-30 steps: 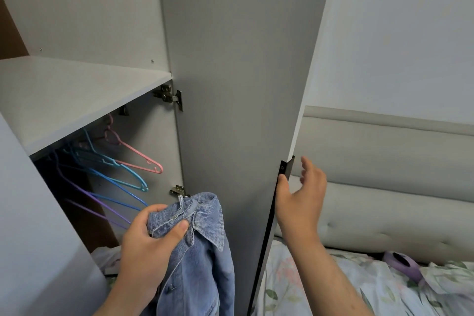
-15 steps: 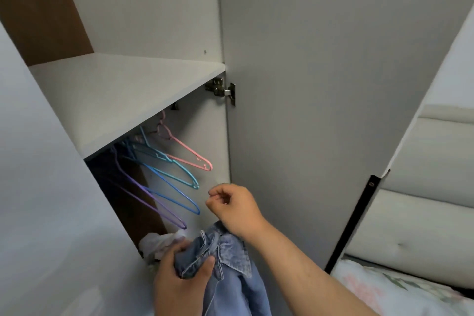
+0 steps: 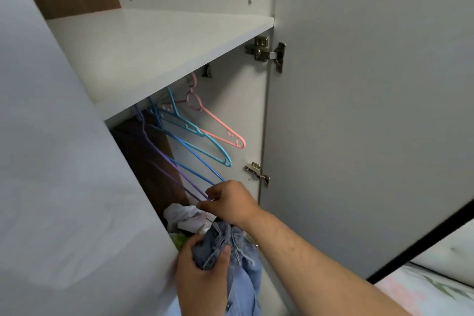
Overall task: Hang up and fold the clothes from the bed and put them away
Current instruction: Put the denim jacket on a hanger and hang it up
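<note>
Grey wardrobe panels fill most of my view, with the open door [image 3: 372, 110] taking the right half of the frame and a bare white shelf [image 3: 154, 43] across the upper middle. Below that shelf a row of thin hangers slants down toward the centre: a pink hanger [image 3: 220, 126], a light blue hanger [image 3: 213, 146], then the purple hangers [image 3: 164, 159] lowest and nearest.

My right hand [image 3: 230, 202] reaches into the opening just below centre, its fingers [image 3: 207, 194] pinched together on the lower end of a purple hanger. My left hand [image 3: 200, 272] sits at the bottom centre, curled tight around the bunched collar area of the denim jacket [image 3: 241, 264], which hangs down out of frame. A heap of pale clothes [image 3: 184, 215] lies inside the wardrobe just behind both hands.

I judge the jacket to be soft but fairly heavy and thick — denim slumps rather than slides, so the collar and shoulder seams are the place to hold it while threading a hanger in. The hanger looks light, springy and thin — it should lift off easily, though its hook could snag a neighbour.
</note>
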A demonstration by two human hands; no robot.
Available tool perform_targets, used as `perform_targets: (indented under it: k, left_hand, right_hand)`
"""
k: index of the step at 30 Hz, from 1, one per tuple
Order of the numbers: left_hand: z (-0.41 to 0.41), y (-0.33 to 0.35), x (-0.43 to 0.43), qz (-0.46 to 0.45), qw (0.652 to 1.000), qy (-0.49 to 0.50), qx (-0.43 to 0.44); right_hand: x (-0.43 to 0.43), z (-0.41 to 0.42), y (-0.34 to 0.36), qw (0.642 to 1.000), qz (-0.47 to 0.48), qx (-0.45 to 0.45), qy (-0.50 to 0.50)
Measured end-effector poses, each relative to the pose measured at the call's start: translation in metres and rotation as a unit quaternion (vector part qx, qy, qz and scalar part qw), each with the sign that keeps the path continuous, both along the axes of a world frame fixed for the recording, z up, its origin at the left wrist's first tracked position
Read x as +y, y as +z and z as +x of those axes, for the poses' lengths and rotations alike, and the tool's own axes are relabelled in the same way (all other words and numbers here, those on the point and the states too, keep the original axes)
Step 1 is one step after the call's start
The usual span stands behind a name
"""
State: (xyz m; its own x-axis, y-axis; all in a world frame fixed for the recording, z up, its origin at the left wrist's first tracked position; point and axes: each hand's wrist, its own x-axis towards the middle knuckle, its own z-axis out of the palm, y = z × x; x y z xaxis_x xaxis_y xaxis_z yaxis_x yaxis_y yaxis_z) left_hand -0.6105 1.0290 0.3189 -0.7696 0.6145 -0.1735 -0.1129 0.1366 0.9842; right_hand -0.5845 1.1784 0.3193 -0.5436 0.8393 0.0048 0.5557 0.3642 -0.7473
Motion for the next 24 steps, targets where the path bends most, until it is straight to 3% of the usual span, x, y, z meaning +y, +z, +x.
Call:
perform_targets:
  k: [8, 14, 18, 21, 24]
  left_hand:
    - [-0.003, -0.006, 0.008, -0.004, 1.0, 0.003, 0.003]
    - [0.001, -0.005, 0.013, 0.045, 0.992, 0.032, -0.111]
    - [0.004, -0.004, 0.013, 0.04, 0.997, 0.026, -0.06]
    - [0.004, -0.011, 0.008, -0.002, 1.0, 0.007, 0.027]
    - [0.002, -0.009, 0.013, -0.026, 0.999, -0.007, 0.032]
  right_hand:
    - [0.008, -0.006, -0.013, 0.999, 0.012, -0.031, -0.005]
    - [0.009, -0.007, -0.019, 1.0, -0.021, 0.005, -0.006]
    - [0.009, 0.002, -0.019, 0.998, -0.042, 0.041, -0.035]
    - [0.009, 0.01, -0.015, 0.996, -0.051, 0.064, -0.043]
    - [0.008, 0.016, -0.008, 0.996, -0.048, 0.062, -0.051]
